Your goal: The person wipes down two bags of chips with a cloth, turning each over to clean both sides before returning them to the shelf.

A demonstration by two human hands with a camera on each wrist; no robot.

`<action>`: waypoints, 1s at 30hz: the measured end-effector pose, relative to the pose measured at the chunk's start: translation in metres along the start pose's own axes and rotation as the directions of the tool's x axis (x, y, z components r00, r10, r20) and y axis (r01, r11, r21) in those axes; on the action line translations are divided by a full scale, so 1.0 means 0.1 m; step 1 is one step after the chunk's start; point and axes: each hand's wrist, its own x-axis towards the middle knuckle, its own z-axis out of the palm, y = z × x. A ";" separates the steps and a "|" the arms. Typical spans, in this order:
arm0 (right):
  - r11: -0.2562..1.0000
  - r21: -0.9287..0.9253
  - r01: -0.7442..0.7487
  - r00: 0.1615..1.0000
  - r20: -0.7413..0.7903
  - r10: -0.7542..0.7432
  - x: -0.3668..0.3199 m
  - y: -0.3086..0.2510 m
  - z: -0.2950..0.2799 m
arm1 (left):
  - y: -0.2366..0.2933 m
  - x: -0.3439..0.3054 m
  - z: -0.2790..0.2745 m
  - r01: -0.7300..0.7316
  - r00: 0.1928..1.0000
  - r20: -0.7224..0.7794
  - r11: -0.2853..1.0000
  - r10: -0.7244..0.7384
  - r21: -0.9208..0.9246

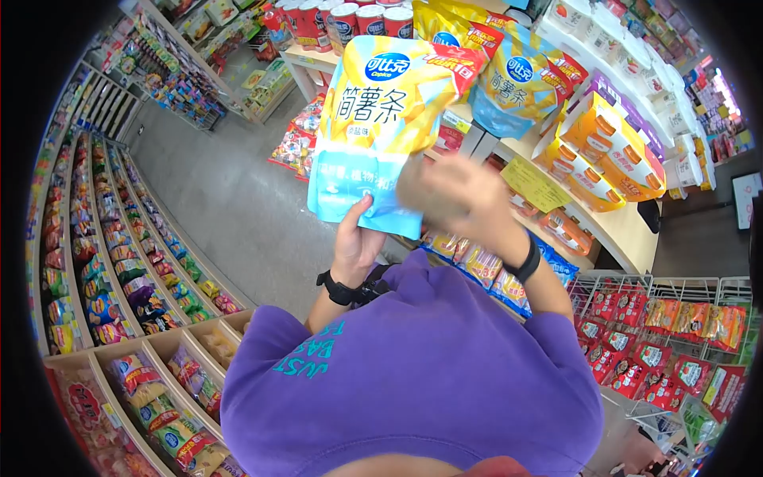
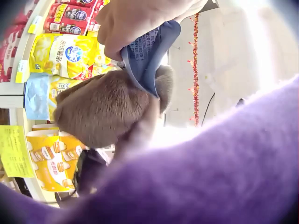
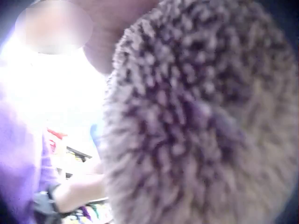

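A yellow and light-blue snack bag is held up in front of the purple shirt in the head view. The left hand grips its bottom edge, thumb on the printed front. In the left wrist view that hand pinches the bag's bluish edge. At the bag's lower right the right hand holds a brown fuzzy cloth, blurred. The cloth hangs beside the bag edge in the left wrist view. Close up, the cloth fills most of the right wrist view and hides the right fingers.
Behind the bag, a wooden shelf bears red cans, a similar bag and orange cup packs. Snack racks curve along the left. A wire rack with red packets stands at the right. Grey floor lies between.
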 end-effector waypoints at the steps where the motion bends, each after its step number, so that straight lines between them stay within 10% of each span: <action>1: 0.999 0.049 -0.025 0.998 0.063 0.022 -0.08 -0.12 0.03 | 0.02 0.00 -0.05 0.005 1.000 -0.019 1.000 -0.005 0.029; 4: 0.997 -0.078 -0.011 0.993 0.114 0.020 -0.08 -0.02 -0.08 | 0.04 -0.05 -0.17 0.015 0.999 -0.036 0.994 -0.011 0.109; 9: 0.762 -0.625 -0.171 0.972 -0.231 0.029 0.15 0.45 -0.37 | 0.10 -0.13 -0.16 0.110 0.985 0.126 0.991 -0.119 0.081; 14: 0.808 -0.474 -0.350 0.901 -0.405 0.153 0.08 0.20 -0.50 | 0.08 -0.14 -0.06 -0.007 0.999 0.035 0.982 0.000 0.187; 18: 0.943 -0.302 0.143 0.976 -0.116 -0.185 0.02 -0.22 -0.25 | 0.07 -0.11 -0.15 0.001 0.999 0.038 0.984 -0.008 0.178; 21: 0.897 -0.413 0.160 0.948 -0.187 -0.256 0.14 -0.13 -0.24 | 0.14 -0.20 -0.15 0.136 0.982 0.105 0.971 -0.158 0.195; 25: 0.763 -0.559 -0.325 0.919 -0.377 0.116 0.39 0.38 -0.64 | 0.19 -0.24 -0.18 0.131 0.974 0.133 0.936 -0.183 0.327; 30: 0.904 -0.358 -0.235 0.909 -0.410 0.075 0.34 0.22 -0.61 | 0.02 -0.08 -0.05 0.009 0.999 -0.036 0.958 0.001 0.287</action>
